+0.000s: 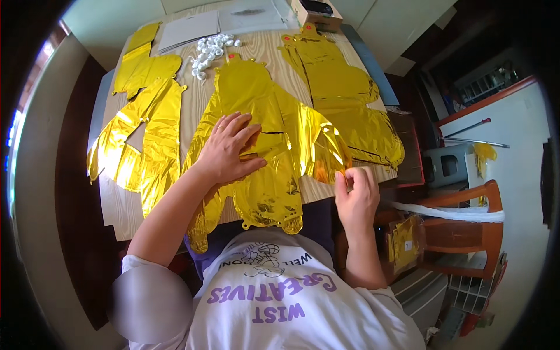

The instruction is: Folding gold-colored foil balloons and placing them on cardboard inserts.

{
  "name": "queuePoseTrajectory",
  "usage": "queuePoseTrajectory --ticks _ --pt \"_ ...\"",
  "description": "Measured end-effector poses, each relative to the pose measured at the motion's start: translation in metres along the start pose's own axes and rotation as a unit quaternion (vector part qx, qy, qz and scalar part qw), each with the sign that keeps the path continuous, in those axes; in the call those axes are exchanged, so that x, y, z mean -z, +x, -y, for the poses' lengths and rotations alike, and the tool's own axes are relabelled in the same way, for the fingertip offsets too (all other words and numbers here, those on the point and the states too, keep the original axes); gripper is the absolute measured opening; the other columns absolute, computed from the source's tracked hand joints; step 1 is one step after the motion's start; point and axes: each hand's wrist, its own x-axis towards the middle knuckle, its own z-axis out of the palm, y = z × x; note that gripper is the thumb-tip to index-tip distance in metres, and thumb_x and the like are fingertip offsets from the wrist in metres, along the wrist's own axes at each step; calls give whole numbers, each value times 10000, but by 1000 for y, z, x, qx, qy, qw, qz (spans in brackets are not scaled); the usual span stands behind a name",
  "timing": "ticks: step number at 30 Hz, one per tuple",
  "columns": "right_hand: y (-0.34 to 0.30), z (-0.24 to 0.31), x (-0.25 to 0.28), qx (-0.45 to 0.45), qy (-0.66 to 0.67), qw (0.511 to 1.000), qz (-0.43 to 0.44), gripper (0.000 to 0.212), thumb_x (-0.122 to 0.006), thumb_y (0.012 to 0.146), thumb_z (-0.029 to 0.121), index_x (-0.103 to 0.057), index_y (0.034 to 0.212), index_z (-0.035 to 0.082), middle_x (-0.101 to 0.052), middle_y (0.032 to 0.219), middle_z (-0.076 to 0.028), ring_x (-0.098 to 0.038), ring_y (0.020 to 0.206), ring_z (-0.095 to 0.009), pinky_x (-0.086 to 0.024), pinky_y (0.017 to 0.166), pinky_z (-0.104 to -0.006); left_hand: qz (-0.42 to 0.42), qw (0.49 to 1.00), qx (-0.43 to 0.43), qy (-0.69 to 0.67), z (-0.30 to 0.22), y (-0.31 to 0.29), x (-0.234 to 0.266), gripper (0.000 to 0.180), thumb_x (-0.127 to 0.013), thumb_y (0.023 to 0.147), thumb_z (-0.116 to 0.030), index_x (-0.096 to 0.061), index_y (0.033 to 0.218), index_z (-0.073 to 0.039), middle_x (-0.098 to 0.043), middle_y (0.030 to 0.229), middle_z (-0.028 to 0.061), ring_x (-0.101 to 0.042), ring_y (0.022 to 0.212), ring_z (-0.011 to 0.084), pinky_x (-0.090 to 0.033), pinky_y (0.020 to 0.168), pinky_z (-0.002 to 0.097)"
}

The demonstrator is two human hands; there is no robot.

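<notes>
On the wooden desk (192, 116), near its front edge, lies a flat, uninflated gold foil balloon (256, 134) in the middle of the surface. Its long axis runs from the far edge to the near edge, the small tab end pointing away from the person and the lower end hanging just over the front edge. Four gold foil groups can be counted: this middle one, a right-hand balloon stack (344, 99) along the right edge, a left-hand balloon (143, 146) toward the left edge, and a smaller far-left balloon (143, 64) near the far left corner. How many sheets lie in each stack cannot be told. One heap of small white pieces (211, 51) sits near the far edge, with grey flat sheets (189, 29) just beyond it, and one cardboard box (318, 13) stands at the far right corner. Two hands are in view. The left hand (227, 151) lies flat with fingers spread, pressing on the middle balloon. The right hand (356, 195), at the front right edge, pinches the crinkled foil corner (332, 157) of that same balloon between thumb and fingers.
</notes>
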Motion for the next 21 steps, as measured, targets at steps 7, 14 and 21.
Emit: queuePoseTrajectory --ticks 7,14,21 --pt "19 64 -10 272 290 881 257 282 -783 876 153 -637 1100 62 -684 1235 -136 -685 1071 -306 -545 960 -389 -7 1000 -19 2 10 -3 -3 583 -655 784 -97 -560 1351 -4 -479 1486 185 -386 1432 400 -273 1228 506" --pt "90 6 -72 208 98 961 153 368 -564 1039 241 -587 1328 14 -627 1362 -207 -587 1289 -348 -438 1092 -471 -1 1000 -16 5 7 -2 -6 604 -660 784 -74 -546 1373 -4 -457 1506 181 -363 1446 390 -263 1236 488" --pt "89 10 -104 246 -15 929 277 589 -476 1070 343 -393 1547 9 -363 1631 -175 -307 1521 -346 -198 1245 -537 28 1000 -9 8 7 -4 4 675 -681 746 -46 -523 1401 -7 -457 1510 175 -353 1458 382 -241 1250 489"
